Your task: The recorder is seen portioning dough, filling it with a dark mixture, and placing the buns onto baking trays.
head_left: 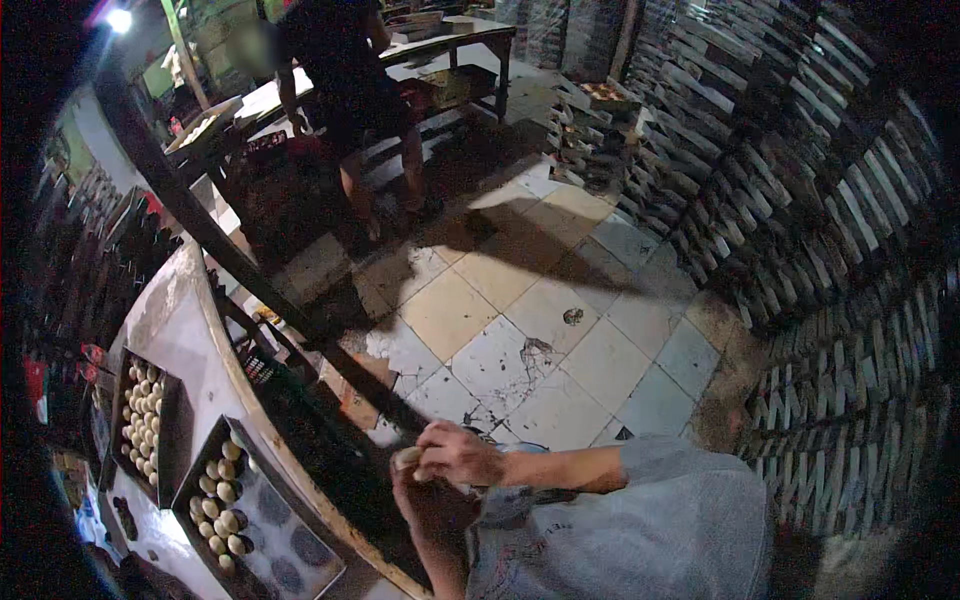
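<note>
We cup a dough ball [408, 458] between both hands; near tray [300, 575] half filled (right part bare), fingers clamped on it.

We see a person [345, 90] standing on the cracked tiled floor [520, 330], stacked dark trays [800, 200] lining the right.

Open tiled floor [560, 330] ahead, worktable edge [262, 425] left, stacked trays [830, 250] right
</note>
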`<state>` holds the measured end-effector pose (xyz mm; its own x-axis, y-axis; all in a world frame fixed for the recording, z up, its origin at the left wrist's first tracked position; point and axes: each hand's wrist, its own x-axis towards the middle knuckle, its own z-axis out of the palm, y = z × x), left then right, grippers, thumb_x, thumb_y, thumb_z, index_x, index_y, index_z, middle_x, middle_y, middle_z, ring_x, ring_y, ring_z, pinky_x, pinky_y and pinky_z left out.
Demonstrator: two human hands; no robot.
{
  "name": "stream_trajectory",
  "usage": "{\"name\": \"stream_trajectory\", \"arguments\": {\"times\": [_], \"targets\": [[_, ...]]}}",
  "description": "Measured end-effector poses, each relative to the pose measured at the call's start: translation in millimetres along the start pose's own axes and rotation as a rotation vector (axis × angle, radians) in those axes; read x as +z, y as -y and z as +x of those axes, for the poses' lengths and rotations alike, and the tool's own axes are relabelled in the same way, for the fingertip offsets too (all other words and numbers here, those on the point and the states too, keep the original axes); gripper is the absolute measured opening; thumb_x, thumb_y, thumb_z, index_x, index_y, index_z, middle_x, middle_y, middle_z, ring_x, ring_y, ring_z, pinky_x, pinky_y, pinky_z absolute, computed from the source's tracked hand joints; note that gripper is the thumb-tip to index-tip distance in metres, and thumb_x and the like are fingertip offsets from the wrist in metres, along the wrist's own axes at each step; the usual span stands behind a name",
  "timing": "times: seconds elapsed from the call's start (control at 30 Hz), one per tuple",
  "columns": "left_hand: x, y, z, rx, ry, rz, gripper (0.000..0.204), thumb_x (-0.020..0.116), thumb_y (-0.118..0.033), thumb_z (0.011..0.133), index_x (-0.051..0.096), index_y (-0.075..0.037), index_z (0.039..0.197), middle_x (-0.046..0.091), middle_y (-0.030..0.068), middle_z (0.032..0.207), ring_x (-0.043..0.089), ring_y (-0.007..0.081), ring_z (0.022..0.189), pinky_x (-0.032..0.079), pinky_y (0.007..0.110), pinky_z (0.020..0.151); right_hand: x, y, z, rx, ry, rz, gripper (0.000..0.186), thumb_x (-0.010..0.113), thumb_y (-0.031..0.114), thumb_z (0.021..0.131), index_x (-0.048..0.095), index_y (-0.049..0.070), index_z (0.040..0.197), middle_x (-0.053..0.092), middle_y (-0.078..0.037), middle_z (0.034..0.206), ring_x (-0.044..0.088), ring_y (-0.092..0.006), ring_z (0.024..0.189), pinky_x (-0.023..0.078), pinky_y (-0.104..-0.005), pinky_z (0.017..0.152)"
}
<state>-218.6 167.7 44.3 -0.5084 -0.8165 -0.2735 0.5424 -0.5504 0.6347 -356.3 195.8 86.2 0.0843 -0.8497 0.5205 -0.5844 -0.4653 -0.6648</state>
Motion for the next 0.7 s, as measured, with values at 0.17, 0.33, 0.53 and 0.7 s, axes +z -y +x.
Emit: {"name": "stream_trajectory", "arguments": {"times": [0.17, 0.33, 0.53, 0.7], "targets": [[5, 29, -31, -0.142, -0.127, -0.236, 0.030, 0.042, -0.023, 0.086, 0.050, -0.002, 0.105, 0.055, 0.0095, 0.100, 0.055, 0.0217, 0.089, 0.046, 0.034, 0.078, -5, 34, -37, 0.266, -0.108, -0.050, 0.034, 0.067, 0.027, 0.074, 0.056, 0.004, 0.097, 0.051, -0.010, 0.092, 0.048, -0.0293, 0.093, 0.042, -0.0369, 0.080], [28, 29, -48, 0.110, 0.029, -0.063, 0.028, 0.042, -0.017, 0.087, 0.051, 0.002, 0.106, 0.056, 0.0088, 0.095, 0.056, 0.0191, 0.086, 0.047, 0.031, 0.071, -14, 16, -44, 0.452, 0.016, 0.174, 0.030, 0.064, 0.023, 0.077, 0.055, 0.001, 0.095, 0.056, -0.012, 0.085, 0.056, -0.0265, 0.083, 0.044, -0.0334, 0.076], [9, 27, -82, 0.349, -0.477, 0.266, 0.026, 0.053, -0.012, 0.084, 0.052, 0.001, 0.107, 0.056, 0.0066, 0.096, 0.056, 0.0143, 0.085, 0.046, 0.026, 0.070, 19, 16, -24, 0.463, 0.381, 0.414, 0.027, 0.063, 0.018, 0.078, 0.056, 0.000, 0.097, 0.060, -0.012, 0.087, 0.058, -0.0174, 0.075, 0.047, -0.0311, 0.067], [17, 27, -121, 0.604, -0.939, 0.015, 0.027, 0.053, -0.011, 0.083, 0.051, 0.001, 0.108, 0.056, 0.0069, 0.098, 0.054, 0.0123, 0.084, 0.044, 0.025, 0.073, 42, 61, -12, 0.229, 0.646, 0.554, 0.031, 0.063, 0.009, 0.075, 0.053, 0.003, 0.103, 0.057, -0.012, 0.095, 0.057, -0.0213, 0.086, 0.046, -0.0320, 0.078]]}}
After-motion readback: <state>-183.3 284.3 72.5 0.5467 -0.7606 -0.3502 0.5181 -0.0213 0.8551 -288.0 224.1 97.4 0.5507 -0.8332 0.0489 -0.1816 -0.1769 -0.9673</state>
